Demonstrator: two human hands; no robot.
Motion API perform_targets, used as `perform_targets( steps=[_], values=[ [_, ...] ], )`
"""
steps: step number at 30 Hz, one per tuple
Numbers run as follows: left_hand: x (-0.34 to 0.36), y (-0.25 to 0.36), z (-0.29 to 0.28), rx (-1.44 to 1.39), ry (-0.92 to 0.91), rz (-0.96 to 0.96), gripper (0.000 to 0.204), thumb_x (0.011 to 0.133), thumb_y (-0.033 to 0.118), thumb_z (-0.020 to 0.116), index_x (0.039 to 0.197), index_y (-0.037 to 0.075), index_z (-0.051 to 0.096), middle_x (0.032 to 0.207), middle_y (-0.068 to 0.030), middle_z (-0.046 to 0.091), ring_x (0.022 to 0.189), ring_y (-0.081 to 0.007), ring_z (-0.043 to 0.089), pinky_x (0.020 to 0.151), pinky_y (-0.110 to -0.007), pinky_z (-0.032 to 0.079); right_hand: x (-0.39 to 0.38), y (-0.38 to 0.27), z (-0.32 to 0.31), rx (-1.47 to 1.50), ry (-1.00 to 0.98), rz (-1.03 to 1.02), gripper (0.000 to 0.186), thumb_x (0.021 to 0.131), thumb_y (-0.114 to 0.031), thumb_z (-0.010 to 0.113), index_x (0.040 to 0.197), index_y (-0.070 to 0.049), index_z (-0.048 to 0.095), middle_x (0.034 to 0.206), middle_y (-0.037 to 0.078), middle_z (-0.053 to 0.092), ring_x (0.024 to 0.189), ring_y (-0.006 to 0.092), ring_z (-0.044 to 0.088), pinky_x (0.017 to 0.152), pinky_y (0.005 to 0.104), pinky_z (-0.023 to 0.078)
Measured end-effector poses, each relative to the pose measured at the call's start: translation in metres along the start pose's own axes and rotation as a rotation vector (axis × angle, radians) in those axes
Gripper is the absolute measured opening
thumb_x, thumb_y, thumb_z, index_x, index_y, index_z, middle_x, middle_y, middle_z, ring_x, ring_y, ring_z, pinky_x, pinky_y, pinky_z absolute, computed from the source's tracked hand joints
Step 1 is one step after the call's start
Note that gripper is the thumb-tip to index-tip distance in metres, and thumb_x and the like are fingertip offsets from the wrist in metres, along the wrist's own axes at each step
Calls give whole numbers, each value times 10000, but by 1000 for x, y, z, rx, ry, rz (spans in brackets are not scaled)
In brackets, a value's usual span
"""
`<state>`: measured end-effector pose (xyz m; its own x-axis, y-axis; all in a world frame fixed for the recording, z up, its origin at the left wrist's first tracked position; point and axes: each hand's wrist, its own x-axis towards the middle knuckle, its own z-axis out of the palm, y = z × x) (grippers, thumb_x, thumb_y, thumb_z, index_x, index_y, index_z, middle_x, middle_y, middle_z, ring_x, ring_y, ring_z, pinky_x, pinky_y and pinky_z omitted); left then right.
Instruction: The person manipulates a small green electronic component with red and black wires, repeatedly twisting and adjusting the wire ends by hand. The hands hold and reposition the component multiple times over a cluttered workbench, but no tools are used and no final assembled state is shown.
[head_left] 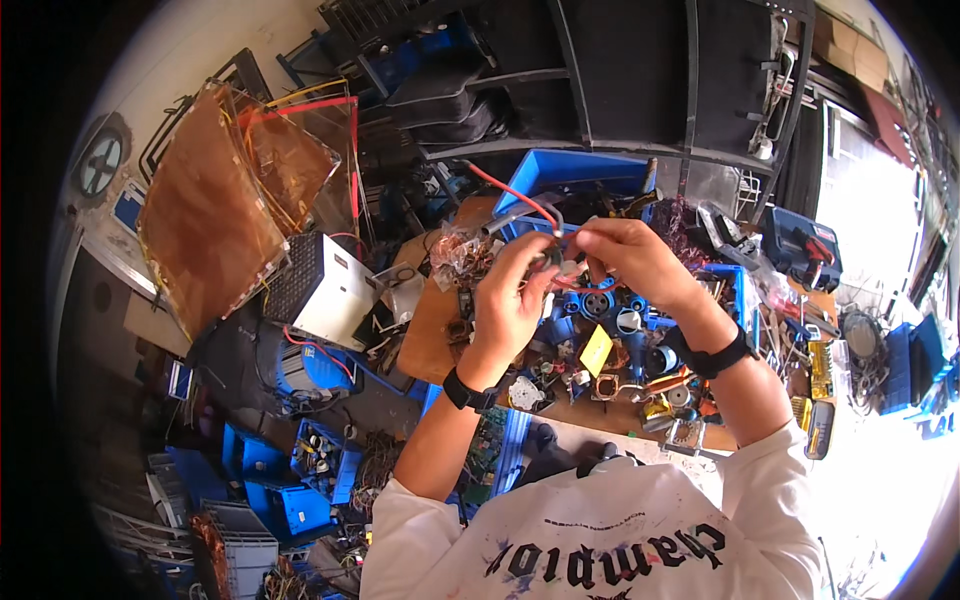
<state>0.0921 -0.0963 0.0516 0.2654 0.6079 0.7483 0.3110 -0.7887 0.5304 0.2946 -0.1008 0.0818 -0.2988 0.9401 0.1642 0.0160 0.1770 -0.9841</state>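
Both my hands are raised over a cluttered workbench, fingertips meeting. My left hand (510,300) pinches a small white connector (570,268) with red and grey wires (520,196) that loop up and away to the left. My right hand (632,262) grips the same bundle from the other side, fingers curled over it. Each wrist wears a black band. What lies between the fingertips is mostly hidden.
Below the hands lie blue trays (610,310) of small parts, a yellow tag (596,350) and copper coils. A white metal box (322,290) and a copper-coloured panel (215,215) stand at left. A blue crate (580,170) sits behind, blue bins (280,490) on the floor.
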Motion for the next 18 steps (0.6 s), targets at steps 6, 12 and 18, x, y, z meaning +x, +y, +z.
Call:
perform_targets(
  steps=[6,12,18],
  values=[
    [-4,-19,-5,-222,108,-250,312,884,-5,685,1186,-15,607,1060,-153,693,951,-227,690,819,-313,526,-3,15,-3,700,265,-301,262,1029,-232,515,1010,-25,675,791,8,618,776,112,579,753,258,459],
    [-1,-14,-15,84,32,-76,317,866,-19,687,1173,-4,612,1098,-166,680,956,-264,695,808,-322,540,-3,23,-21,349,165,-75,287,960,-256,622,1130,-24,628,863,67,639,808,181,631,759,331,519],
    [0,-2,-8,144,-100,10,363,839,-32,689,1192,-2,613,1133,-174,675,1012,-340,677,846,-374,537,3,0,-9,-1054,305,-633,401,764,-275,775,1088,-65,669,1043,123,624,894,305,623,833,412,477]
  ],
)
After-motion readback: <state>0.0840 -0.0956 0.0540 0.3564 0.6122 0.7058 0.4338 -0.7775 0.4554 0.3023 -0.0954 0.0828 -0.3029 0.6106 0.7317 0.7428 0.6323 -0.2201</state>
